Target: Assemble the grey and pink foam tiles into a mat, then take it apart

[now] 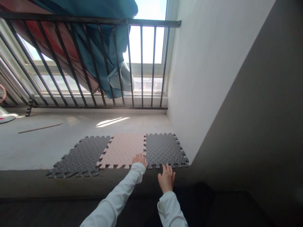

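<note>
Three textured foam puzzle mats lie in a row on the pale ledge: a dark grey mat (85,154) on the left, a pink mat (125,148) in the middle, and another dark grey mat (164,148) on the right. My left hand (140,160) rests on the front right corner of the pink mat, by its seam with the right grey one. The fingers lie on the foam with nothing held. At the front edge of the right grey mat is my right hand (167,178), open, fingers apart and pointing at the toothed edge. Whether its fingertips touch the foam is unclear.
A black metal railing (106,21) runs before the window, with a blue and red cloth (99,56) hanging behind its bars. A white wall (201,78) bounds the right side. On the left lie a thin stick (40,128) and part of a fan (7,116).
</note>
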{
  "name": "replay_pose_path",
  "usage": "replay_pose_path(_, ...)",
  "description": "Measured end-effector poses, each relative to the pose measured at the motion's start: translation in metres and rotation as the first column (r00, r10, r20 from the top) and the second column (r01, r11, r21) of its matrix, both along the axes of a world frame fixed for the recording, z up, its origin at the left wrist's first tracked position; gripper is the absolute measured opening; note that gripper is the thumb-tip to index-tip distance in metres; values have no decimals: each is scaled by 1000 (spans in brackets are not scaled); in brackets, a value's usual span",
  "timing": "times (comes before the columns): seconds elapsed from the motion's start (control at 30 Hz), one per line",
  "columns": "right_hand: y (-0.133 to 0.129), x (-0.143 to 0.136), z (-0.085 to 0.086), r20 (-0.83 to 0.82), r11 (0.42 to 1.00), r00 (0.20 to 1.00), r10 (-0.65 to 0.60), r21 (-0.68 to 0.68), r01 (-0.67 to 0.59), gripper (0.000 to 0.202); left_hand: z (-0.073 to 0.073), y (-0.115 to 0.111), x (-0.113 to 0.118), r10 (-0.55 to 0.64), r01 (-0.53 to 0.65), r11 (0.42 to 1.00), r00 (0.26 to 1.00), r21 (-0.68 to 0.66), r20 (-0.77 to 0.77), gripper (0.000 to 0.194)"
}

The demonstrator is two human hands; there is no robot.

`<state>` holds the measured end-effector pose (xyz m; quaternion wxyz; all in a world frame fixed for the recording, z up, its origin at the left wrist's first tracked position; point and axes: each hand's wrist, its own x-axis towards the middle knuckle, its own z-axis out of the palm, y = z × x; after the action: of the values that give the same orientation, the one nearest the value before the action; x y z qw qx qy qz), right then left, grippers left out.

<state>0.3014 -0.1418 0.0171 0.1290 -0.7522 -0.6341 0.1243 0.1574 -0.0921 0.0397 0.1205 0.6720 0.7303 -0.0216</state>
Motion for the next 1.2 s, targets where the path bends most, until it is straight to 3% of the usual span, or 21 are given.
replay_pose_path(0.13, 1, 0, 0, 18, 1000, 1000, -8, 22, 7, 52, -18, 8, -8, -22, 21, 999, 999, -34, -50, 65)
replay_pose_path(0.27, 5, -3, -6, 50, 999, 999, -5, 53, 2, 52, -37, 12, -13, -21, 18, 992, 1000, -126, -18, 76)
replay_pose_path(0.37, 10, -6, -11, 64, 997, 998, 3, 70, -8, 51, -35, 15, -13, -17, 16, 987, 1000, -161, -7, 78)
replay_pose_path(0.53, 15, -10, -14, 72, 996, 997, 14, 82, -20, 50, -21, 31, -10, 14, -15, 998, 1000, -55, -19, 54)
replay_pose_path(0.8, 17, -6, -23, 27, 993, 1000, 10, 118, -13, 51, -46, 61, -14, 51, -52, 999, 998, -13, -40, 56)
replay_pose_path(1.07, 21, -7, -22, 13, 995, 1000, 9, 100, -10, 52, -30, 80, -14, 20, -19, 999, 999, 34, -35, 50)
replay_pose_path(1.2, 27, -2, -36, 32, 995, 999, 17, 95, -20, 50, -38, 101, -12, 17, -18, 999, 1000, -38, -17, 57)
